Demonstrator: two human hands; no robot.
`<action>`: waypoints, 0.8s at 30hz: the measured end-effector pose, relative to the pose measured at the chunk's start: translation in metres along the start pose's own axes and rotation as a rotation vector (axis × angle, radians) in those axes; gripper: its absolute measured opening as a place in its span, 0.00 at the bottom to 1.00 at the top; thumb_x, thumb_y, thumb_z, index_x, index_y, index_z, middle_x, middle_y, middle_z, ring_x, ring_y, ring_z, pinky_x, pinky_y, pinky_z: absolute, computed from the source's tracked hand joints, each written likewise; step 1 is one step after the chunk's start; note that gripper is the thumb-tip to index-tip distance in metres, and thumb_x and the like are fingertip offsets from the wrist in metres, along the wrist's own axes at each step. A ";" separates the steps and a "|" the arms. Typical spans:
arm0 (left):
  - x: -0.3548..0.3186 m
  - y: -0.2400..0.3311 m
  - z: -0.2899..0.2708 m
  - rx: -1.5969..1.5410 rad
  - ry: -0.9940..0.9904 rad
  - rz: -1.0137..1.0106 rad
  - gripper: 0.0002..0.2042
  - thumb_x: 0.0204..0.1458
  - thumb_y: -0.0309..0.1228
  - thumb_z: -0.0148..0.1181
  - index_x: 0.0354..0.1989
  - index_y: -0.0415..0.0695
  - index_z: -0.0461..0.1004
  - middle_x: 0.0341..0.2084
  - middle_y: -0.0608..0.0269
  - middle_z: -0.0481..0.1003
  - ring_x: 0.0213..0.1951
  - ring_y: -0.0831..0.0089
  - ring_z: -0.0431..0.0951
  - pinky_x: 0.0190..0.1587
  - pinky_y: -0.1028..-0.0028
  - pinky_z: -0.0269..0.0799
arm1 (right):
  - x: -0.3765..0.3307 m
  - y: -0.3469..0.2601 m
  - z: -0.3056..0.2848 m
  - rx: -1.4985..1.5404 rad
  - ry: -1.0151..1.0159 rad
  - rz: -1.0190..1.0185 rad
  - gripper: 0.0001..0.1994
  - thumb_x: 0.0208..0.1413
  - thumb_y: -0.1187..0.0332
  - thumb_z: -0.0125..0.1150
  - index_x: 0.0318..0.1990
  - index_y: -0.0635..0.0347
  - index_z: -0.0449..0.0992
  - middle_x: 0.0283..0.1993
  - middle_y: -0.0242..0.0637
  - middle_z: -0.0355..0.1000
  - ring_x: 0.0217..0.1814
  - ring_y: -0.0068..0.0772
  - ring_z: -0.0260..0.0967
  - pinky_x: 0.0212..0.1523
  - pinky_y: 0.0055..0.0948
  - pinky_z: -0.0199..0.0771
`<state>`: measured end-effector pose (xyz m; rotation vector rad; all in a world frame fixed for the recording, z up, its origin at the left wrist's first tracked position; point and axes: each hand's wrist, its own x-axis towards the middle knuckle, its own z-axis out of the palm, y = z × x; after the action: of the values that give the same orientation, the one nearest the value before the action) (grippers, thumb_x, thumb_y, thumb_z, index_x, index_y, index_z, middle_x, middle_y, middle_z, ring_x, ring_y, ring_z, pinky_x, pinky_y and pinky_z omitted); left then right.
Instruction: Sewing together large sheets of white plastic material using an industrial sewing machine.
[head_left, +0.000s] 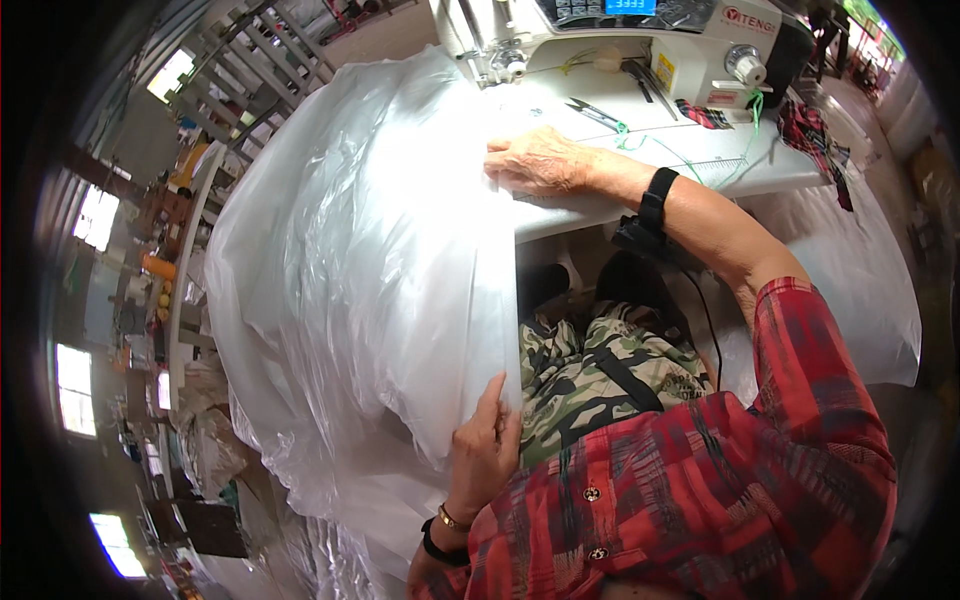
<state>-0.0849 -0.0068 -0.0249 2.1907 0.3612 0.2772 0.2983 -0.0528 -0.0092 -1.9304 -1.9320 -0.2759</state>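
A large sheet of translucent white plastic (330,250) drapes in folds over the left of the table and down past my lap. Its long straight edge runs from the sewing machine (690,65) toward my body. My right hand (540,162) is closed, fingertips pinching that edge on the table just before the needle area; glare washes out the plastic there. Lower down, near my waist, my left hand (485,435) has the edge between thumb and fingers, its index finger stretched along it. Part of the left hand's grip is hidden.
Thread snips (598,116) and a dark slim tool (650,88) lie on the machine table (735,165), with loose green thread (690,160). Red plaid scraps (815,140) hang at the right end. More plastic sheeting (850,280) hangs at right; metal racks (260,60) stand at left.
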 end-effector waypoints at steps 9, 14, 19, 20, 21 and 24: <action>0.010 -0.008 0.003 0.140 -0.093 0.125 0.24 0.53 0.19 0.53 0.61 0.34 0.65 0.23 0.56 0.69 0.24 0.69 0.71 0.30 0.72 0.69 | 0.000 -0.006 0.011 -0.070 0.067 0.186 0.13 0.48 0.65 0.61 0.42 0.53 0.73 0.41 0.39 0.67 0.42 0.44 0.71 0.38 0.43 0.72; 0.030 0.003 0.005 0.090 -0.182 0.209 0.18 0.49 0.19 0.50 0.50 0.34 0.73 0.25 0.52 0.70 0.26 0.62 0.73 0.31 0.69 0.69 | -0.002 -0.011 0.017 -0.140 0.215 0.297 0.14 0.48 0.64 0.59 0.41 0.58 0.73 0.43 0.42 0.68 0.45 0.44 0.70 0.42 0.42 0.72; 0.056 0.007 0.010 0.043 -0.334 0.192 0.14 0.50 0.21 0.50 0.44 0.34 0.75 0.31 0.49 0.73 0.34 0.53 0.75 0.38 0.65 0.70 | -0.002 -0.008 0.023 -0.360 0.194 0.420 0.13 0.49 0.61 0.59 0.37 0.62 0.74 0.41 0.45 0.71 0.46 0.44 0.69 0.46 0.43 0.70; 0.060 0.006 0.011 0.002 -0.338 0.171 0.13 0.50 0.21 0.50 0.43 0.34 0.75 0.31 0.49 0.73 0.34 0.54 0.76 0.38 0.66 0.70 | -0.002 -0.008 0.024 -0.341 0.207 0.432 0.13 0.49 0.61 0.59 0.36 0.61 0.75 0.40 0.44 0.72 0.46 0.44 0.70 0.46 0.43 0.69; 0.065 0.006 0.012 -0.035 -0.343 0.139 0.12 0.50 0.21 0.49 0.41 0.33 0.76 0.31 0.49 0.73 0.34 0.55 0.76 0.38 0.67 0.70 | -0.002 -0.007 0.026 -0.322 0.221 0.443 0.13 0.49 0.60 0.59 0.34 0.61 0.75 0.39 0.44 0.72 0.46 0.43 0.70 0.46 0.43 0.69; 0.080 0.002 0.014 -0.012 -0.297 0.160 0.11 0.50 0.21 0.49 0.38 0.33 0.77 0.29 0.49 0.74 0.32 0.56 0.76 0.36 0.68 0.71 | -0.002 -0.005 0.028 -0.329 0.229 0.449 0.12 0.51 0.61 0.60 0.36 0.62 0.74 0.39 0.43 0.73 0.47 0.43 0.70 0.46 0.43 0.68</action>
<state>-0.0053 0.0105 -0.0259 2.2112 0.0188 0.0383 0.2898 -0.0437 -0.0346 -2.3560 -1.3264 -0.6800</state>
